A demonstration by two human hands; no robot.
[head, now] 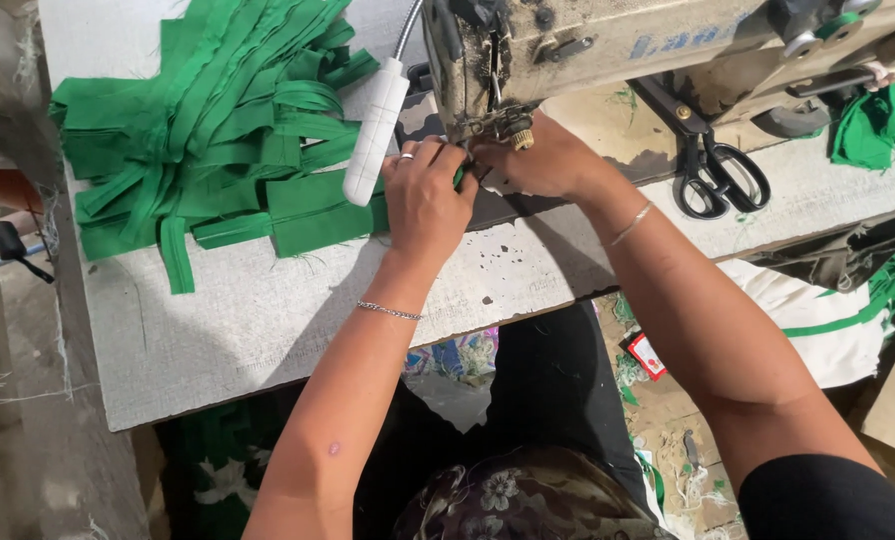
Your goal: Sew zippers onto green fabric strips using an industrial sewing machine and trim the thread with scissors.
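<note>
My left hand [426, 200] and my right hand [538, 160] meet under the needle area of a worn beige sewing machine [608, 45]. Both pinch a small green fabric piece [460, 177], of which only a sliver shows between the fingers. The left hand wears a ring and a thin wrist chain; the right wrist carries a thin bangle. A large heap of folded green fabric strips [218, 130] lies on the table just left of my left hand.
A white lamp on a flexible neck [376, 130] hangs over the table beside my left hand. Black scissors [718, 175] lie to the right of the machine. More green cloth [878, 125] sits far right. The grey table edge [268, 350] runs in front.
</note>
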